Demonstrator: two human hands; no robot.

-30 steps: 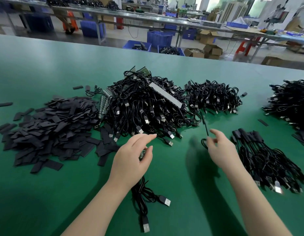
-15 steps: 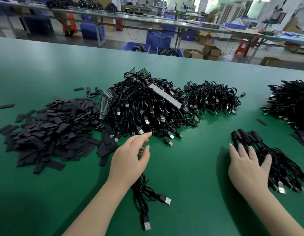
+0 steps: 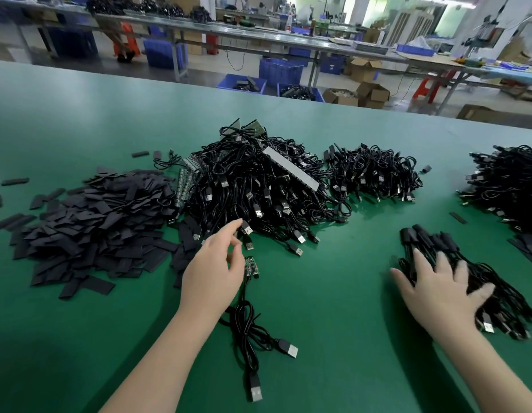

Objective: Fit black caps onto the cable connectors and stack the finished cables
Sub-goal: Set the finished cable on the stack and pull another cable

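Low in frame, a loose cable (image 3: 252, 338) lies on the green tabletop (image 3: 333, 293). Right hand (image 3: 443, 293) presses flat, fingers spread, on the finished stack (image 3: 467, 278), which could slide apart. Left hand (image 3: 212, 275), relaxed and empty, reaches toward the tangled pile (image 3: 258, 189); snagging is likely. Caps (image 3: 89, 225) lie left.

The right hand (image 3: 440, 289) is smeared with motion blur, and it covers the middle of the stack of finished cables (image 3: 497, 302) beneath it, so how its fingers meet the cables cannot be told. The left hand (image 3: 214, 271) hides its own palm side and part of the small circuit board (image 3: 252, 267) just beside it. The heap of cables (image 3: 509, 189) at far right is cut off by the frame's edge, as are both forearms at the bottom.
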